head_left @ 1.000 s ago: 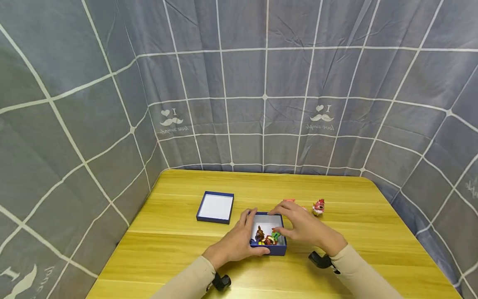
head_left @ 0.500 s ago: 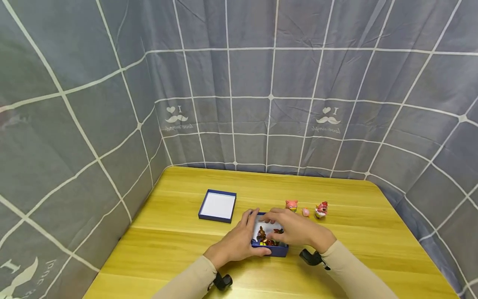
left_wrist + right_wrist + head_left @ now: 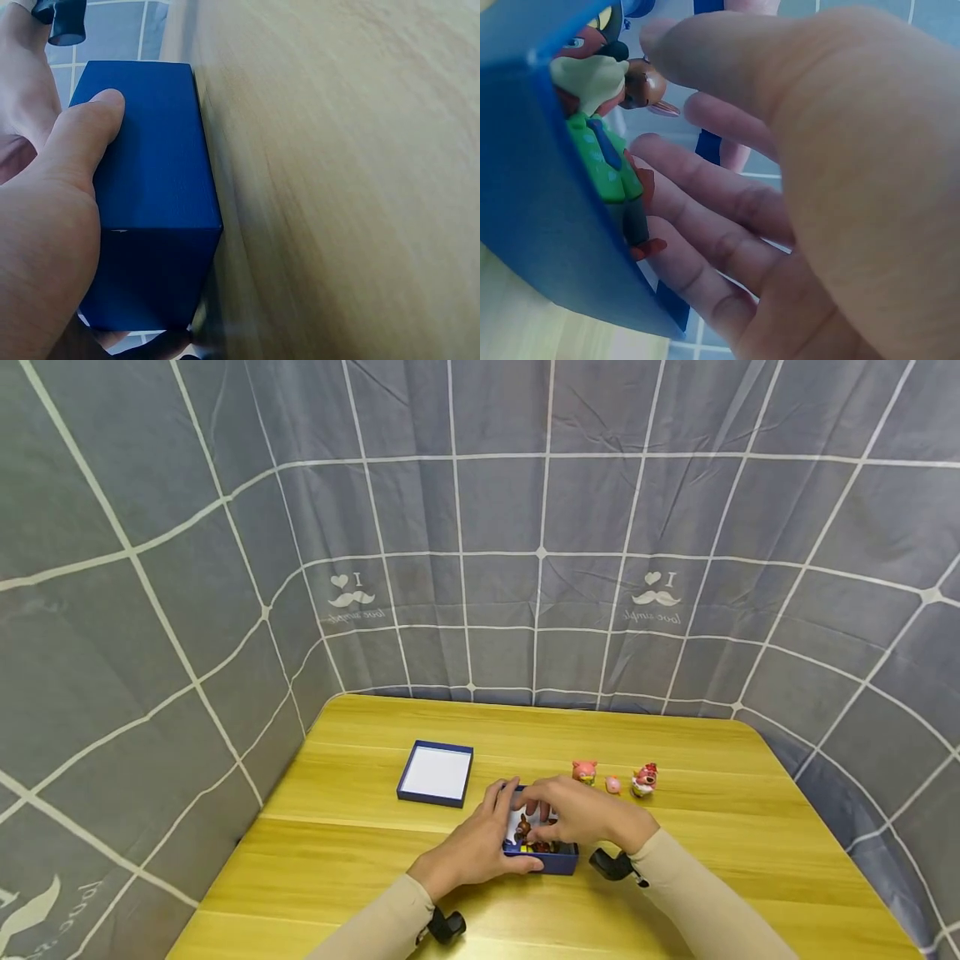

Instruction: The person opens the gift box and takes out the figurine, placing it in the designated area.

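Observation:
My left hand (image 3: 476,847) grips the open blue box (image 3: 555,863) on the table, its thumb pressed on the front wall (image 3: 154,161) and fingers along the left side. My right hand (image 3: 585,814) reaches into the box from the right, fingers spread and slightly bent. Its thumb and forefinger are close to a small brown figurine (image 3: 643,84) with pointed ears, with a gap between them; whether the thumb touches it I cannot tell. A fox figurine in a green shirt and blue tie (image 3: 604,154) lies along the box wall, near the other fingers. More figurines are partly hidden.
A blue box lid (image 3: 435,773), white inside, lies at the back left. Behind my right hand stand a pink pig-like figurine (image 3: 584,771), a small round pink one (image 3: 612,785) and a pink-red one (image 3: 644,780). Grey checked curtains (image 3: 495,585) surround the wooden table (image 3: 360,835).
My right hand has moved left and deeper into the box, from its right rim toward the brown figurine, and now covers the green figurine in the head view. The left hand keeps its hold.

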Available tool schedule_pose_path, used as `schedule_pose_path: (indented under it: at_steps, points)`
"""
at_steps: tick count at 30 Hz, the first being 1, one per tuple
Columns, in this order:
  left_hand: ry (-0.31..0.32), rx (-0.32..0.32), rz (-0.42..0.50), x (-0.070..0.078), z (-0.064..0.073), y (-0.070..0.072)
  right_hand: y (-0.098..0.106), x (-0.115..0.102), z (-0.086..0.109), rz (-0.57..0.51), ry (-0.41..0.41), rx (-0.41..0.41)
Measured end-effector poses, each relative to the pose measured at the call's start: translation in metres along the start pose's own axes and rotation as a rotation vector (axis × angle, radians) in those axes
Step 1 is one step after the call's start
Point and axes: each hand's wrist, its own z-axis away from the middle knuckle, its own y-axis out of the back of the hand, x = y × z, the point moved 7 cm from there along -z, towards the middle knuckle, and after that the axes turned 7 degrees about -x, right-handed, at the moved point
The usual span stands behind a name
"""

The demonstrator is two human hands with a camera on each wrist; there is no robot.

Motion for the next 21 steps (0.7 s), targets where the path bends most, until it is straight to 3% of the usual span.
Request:
schedule_pose_path:
  at_steps: [21]
  points:
    - [-0.002,0.001,-0.003,-0.001,-0.002,-0.001,-0.007,0.004,-0.014,-0.051,-0.023,-0.053]
